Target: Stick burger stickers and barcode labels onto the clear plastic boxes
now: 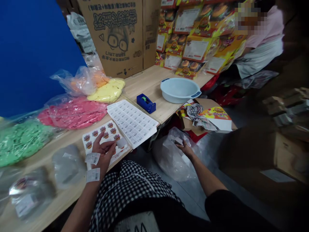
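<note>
My left hand (104, 150) is over a sheet of round burger stickers (88, 138), thumb and finger pinching a small white label (121, 142). Two printed labels (93, 174) are stuck on that wrist and forearm. A stack of white label sheets (132, 122) lies just beyond. Off the table's edge, my right hand (186, 150) reaches down at a large clear plastic bag (166, 154), its fingers closed around a small pale piece (179, 141) too blurred to name.
Bags of green (24, 140), pink (74, 112) and yellow pieces (107, 90) line the table's left. A blue tape dispenser (146, 103) and a pale blue basin (178, 90) stand farther off. Behind are a carton (116, 38) and stacked burger boxes (196, 48). A person (263, 48) sits at right.
</note>
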A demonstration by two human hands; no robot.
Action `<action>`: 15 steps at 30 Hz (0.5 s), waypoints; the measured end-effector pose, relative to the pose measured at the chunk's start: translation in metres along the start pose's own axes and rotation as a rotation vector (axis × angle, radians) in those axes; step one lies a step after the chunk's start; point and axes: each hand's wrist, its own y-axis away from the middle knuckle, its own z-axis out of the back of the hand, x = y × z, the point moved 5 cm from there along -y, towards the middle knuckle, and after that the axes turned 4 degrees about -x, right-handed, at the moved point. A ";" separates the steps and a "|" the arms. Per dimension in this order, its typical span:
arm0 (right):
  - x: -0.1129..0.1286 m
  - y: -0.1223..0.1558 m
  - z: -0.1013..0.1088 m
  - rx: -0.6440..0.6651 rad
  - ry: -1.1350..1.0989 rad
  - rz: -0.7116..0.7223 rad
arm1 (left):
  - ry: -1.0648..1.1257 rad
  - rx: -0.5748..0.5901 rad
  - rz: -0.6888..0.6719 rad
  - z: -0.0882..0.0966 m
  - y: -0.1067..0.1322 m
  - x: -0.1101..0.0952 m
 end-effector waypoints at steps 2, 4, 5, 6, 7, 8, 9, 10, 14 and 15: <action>0.005 -0.001 -0.004 -0.033 0.014 -0.005 | -0.005 -0.024 -0.010 0.005 0.001 0.003; 0.021 0.001 -0.005 -0.100 0.012 0.018 | -0.004 -0.025 -0.012 0.008 0.002 0.007; 0.034 0.003 -0.006 -0.134 0.003 0.041 | -0.006 -0.018 -0.013 0.009 0.002 0.009; 0.053 0.006 -0.008 -0.157 -0.019 0.075 | -0.013 -0.007 -0.019 0.010 0.003 0.010; 0.076 0.012 -0.011 -0.158 -0.053 0.112 | -0.029 0.004 -0.034 0.011 0.003 0.011; 0.104 0.020 -0.014 -0.145 -0.106 0.163 | -0.055 0.013 -0.060 0.013 0.003 0.012; 0.135 0.031 -0.019 -0.063 -0.250 0.209 | -0.098 0.017 -0.099 0.015 0.003 0.011; 0.167 0.045 -0.027 0.102 -0.396 0.211 | -0.162 0.018 -0.145 0.018 0.003 0.010; 0.282 0.125 -0.056 0.916 -0.599 0.002 | -0.446 0.066 -0.349 0.032 0.005 0.005; 0.302 0.143 -0.059 1.053 -0.598 -0.052 | -0.493 0.105 -0.395 0.036 0.005 0.004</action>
